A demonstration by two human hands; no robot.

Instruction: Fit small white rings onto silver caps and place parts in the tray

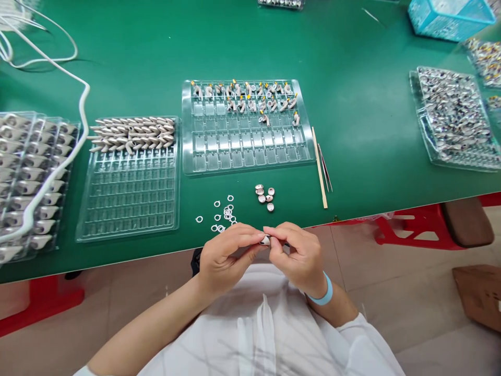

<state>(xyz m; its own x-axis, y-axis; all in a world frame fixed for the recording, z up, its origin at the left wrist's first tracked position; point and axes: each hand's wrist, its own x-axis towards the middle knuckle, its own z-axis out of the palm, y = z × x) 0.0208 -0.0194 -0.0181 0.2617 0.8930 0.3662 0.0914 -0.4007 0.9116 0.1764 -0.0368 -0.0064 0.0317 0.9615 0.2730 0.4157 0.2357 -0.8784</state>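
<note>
Earbud part (pixel 265 241) gripped between left hand (pixel 229 253) and right hand (pixel 298 256); central tray (pixel 250 166) partly filled, rings (pixel 227 212) and caps (pixel 262 199) still loose.

I can read no text, label, brand, number or sign anywhere in my view. On the brown box (pixel 479 293) at the lower right of the frame, any print is too small for me to make out (the same goes for the small shiny part (pixel 265 240) I hold near the middle of the frame).
</note>
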